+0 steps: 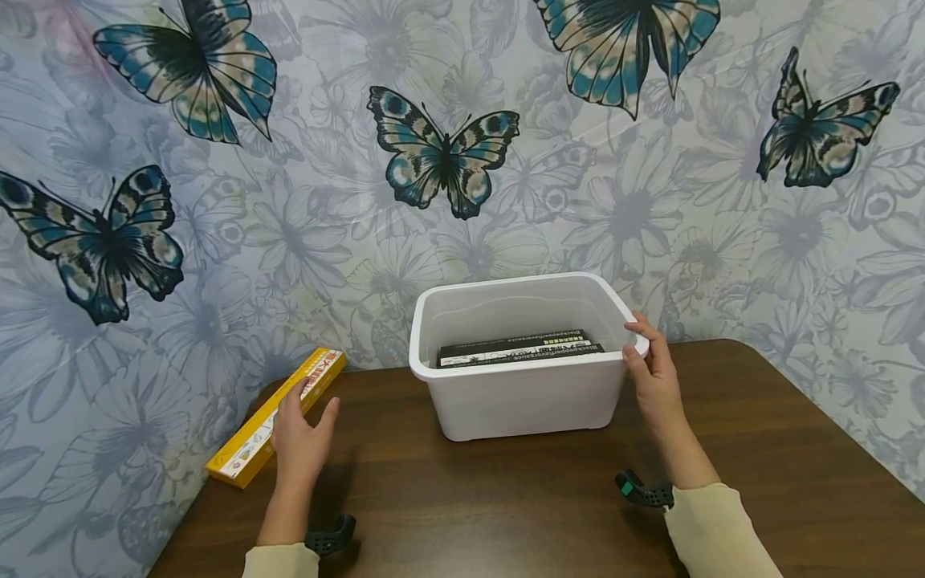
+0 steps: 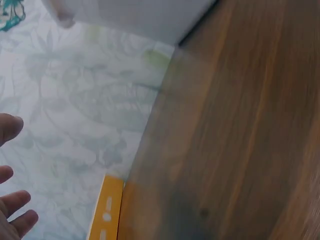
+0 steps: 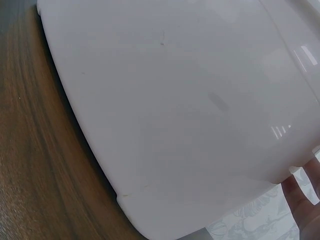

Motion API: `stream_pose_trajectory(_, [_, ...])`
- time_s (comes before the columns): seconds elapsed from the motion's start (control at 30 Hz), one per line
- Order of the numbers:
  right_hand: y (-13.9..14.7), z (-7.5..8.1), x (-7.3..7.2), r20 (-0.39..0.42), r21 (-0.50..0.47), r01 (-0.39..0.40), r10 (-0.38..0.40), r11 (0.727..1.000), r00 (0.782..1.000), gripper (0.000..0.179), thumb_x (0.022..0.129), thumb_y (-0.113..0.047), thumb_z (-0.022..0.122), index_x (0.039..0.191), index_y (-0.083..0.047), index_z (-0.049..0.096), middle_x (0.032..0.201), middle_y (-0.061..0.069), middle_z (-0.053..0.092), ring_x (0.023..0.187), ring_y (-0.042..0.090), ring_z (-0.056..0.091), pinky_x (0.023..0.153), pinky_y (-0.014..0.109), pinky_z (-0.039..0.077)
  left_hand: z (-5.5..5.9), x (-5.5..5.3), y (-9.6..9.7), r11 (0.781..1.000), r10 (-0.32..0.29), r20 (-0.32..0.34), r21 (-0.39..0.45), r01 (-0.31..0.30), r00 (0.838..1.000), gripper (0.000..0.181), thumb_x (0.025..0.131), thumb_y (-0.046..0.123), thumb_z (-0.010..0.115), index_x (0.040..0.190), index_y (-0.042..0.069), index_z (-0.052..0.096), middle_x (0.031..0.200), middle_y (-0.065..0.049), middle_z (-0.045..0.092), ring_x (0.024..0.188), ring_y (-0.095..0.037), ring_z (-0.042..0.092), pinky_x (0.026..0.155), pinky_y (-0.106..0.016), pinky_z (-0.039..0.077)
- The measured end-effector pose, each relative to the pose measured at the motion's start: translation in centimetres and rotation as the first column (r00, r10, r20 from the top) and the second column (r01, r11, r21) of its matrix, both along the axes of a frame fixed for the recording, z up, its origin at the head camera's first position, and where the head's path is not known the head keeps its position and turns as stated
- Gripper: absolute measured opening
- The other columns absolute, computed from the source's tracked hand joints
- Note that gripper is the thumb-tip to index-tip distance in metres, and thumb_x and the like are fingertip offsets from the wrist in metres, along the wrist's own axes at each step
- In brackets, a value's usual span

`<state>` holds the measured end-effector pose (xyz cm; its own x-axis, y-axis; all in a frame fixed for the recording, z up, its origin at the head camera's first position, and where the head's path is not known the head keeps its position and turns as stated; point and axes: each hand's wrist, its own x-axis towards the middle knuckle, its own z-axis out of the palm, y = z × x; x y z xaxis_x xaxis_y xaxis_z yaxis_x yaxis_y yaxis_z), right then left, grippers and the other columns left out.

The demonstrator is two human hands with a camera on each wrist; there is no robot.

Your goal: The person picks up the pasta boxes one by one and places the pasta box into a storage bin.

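Observation:
On the left of the table lies a long yellow box [image 1: 249, 441] with a white printed strip; it also appears as a yellow end [image 2: 106, 212] in the left wrist view. My left hand [image 1: 299, 441] is beside and partly over this box, fingers spread and relaxed. Its fingertips [image 2: 17, 200] look apart from the box in the left wrist view. With my right hand [image 1: 659, 389] I grip the right rim of a white plastic bin [image 1: 523, 405], thumb in front and fingers over the edge. Inside the bin lie black boxes [image 1: 516, 347] with pale lettering; their lower parts are hidden.
The brown wooden table [image 1: 462, 506] meets a wall covering [image 1: 311, 241] with butterflies and grey flowers at its back and left side. The bin stands near the back edge. Dark bands [image 1: 646, 491] are on both wrists.

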<state>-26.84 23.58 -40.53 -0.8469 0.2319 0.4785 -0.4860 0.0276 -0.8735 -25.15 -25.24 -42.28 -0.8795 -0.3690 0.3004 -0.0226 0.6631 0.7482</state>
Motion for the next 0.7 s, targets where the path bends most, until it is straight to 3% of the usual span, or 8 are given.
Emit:
stream_pose_trajectory(0.17, [0.1,-0.1,-0.1,-0.007,-0.003,-0.001,0.001,1.000,1.000,0.040,0.102,-0.006,0.049,0.140,0.001,0.042,0.165,0.008,0.028,0.146,0.018,0.033,0.100,0.011,0.036,-0.5,0.2,-1.5,0.994,0.103,-0.017,-0.035,-0.103,0.995,0.071,0.094,0.036,0.066,0.153,0.010,0.036,0.154,-0.025,0.038,0.140,-0.048,0.031,0.107,-0.068,0.018])
stream_pose_trajectory(0.37, [0.0,-0.1,-0.1,-0.012,-0.007,-0.003,0.003,1.000,1.000,0.040,0.102,-0.006,0.048,0.140,0.002,0.041,0.165,0.008,0.028,0.146,0.017,0.033,0.100,0.011,0.036,-1.3,0.6,-3.1,0.972,0.234,0.004,-0.030,-0.234,0.972,0.071,0.092,0.039,0.067,0.150,0.009,0.039,0.151,-0.026,0.039,0.138,-0.051,0.028,0.106,-0.069,0.014])
stream_pose_trajectory(0.57, [0.0,-0.1,-0.2,-0.017,-0.014,-0.003,0.002,1.000,1.000,0.039,0.102,-0.005,0.049,0.140,0.002,0.041,0.165,0.009,0.027,0.147,0.017,0.031,0.101,0.011,0.035,-2.3,0.8,-4.4,0.956,0.293,0.040,0.019,-0.294,0.955,0.077,0.090,0.037,0.069,0.152,0.007,0.035,0.158,-0.028,0.023,0.143,-0.052,0.013,0.106,-0.069,0.001])
stream_pose_trajectory(0.7, [0.0,-0.2,-0.2,-0.019,-0.015,-0.003,0.003,1.000,1.000,0.039,0.102,-0.005,0.049,0.139,0.002,0.042,0.165,0.010,0.027,0.148,0.017,0.030,0.101,0.011,0.035,-2.9,0.8,-5.1,0.946,0.318,0.054,0.041,-0.320,0.947,0.075,0.090,0.035,0.069,0.151,0.006,0.035,0.158,-0.028,0.019,0.144,-0.051,0.008,0.106,-0.069,-0.001])
